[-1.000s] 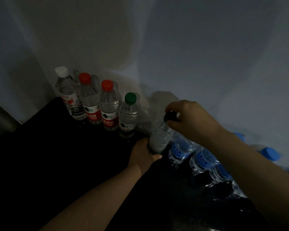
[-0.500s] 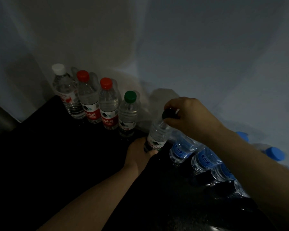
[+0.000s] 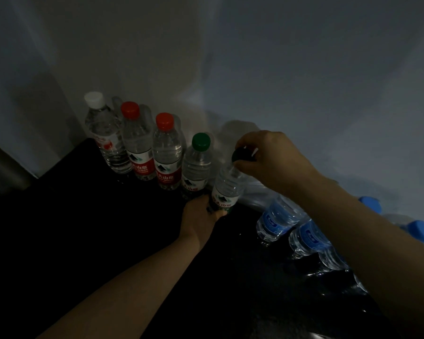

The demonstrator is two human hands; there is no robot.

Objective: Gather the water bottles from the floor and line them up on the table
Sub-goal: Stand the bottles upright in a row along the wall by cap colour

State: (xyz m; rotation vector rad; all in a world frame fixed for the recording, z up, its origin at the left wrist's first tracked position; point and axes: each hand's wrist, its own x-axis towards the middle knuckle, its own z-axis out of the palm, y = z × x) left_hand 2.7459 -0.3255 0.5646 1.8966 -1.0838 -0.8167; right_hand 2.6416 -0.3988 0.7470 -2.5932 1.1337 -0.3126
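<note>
A dark-capped water bottle point(image 3: 227, 189) stands slightly tilted on the black table point(image 3: 83, 228), next to a green-capped bottle point(image 3: 196, 165). My right hand point(image 3: 269, 162) pinches its cap from above. My left hand point(image 3: 198, 216) grips its base. Further left in the row along the wall stand two red-capped bottles point(image 3: 168, 152), point(image 3: 137, 145) and a white-capped bottle point(image 3: 103, 133). To the right, several blue-labelled bottles point(image 3: 277, 218) stand partly hidden behind my right forearm.
A pale wall point(image 3: 255, 69) runs right behind the row of bottles. Two blue caps point(image 3: 421, 230) show past my right forearm. The table's left edge drops off near a grey surface point(image 3: 0, 167).
Both hands have shifted the dark-capped bottle left and stood it more upright, closer to the green-capped bottle. Its label now faces me.
</note>
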